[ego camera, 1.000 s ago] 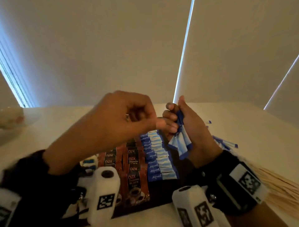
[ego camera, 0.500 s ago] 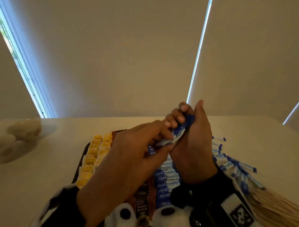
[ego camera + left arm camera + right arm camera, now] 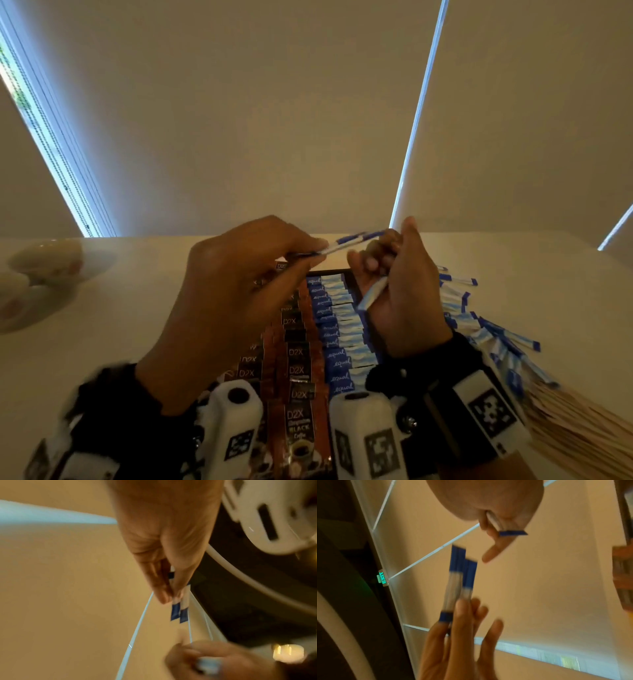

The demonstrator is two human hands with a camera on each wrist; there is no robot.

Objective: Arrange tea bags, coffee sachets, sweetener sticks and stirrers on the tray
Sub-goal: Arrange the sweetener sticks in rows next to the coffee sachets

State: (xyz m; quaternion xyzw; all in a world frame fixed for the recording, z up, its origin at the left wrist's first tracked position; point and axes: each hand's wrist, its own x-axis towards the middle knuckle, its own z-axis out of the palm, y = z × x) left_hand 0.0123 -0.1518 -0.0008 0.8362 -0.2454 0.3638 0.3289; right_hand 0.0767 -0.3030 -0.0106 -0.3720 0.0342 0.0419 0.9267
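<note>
two sticks pinched above the tray

here the left hand pinches a pair of blue-and-white sweetener sticks between thumb and fingertips, raised above the far end of the tray. the right hand, just beside it, has its fingers curled round a small bundle of sticks, their blue ends poking out in the right wrist view. below both hands, on the tray, a row of sweetener sachets lies next to rows of brown coffee sachets. to the right of the tray, on the pale table, sits a loose heap of more sticks, and nearer still a spread of wooden stirrers.
</note>
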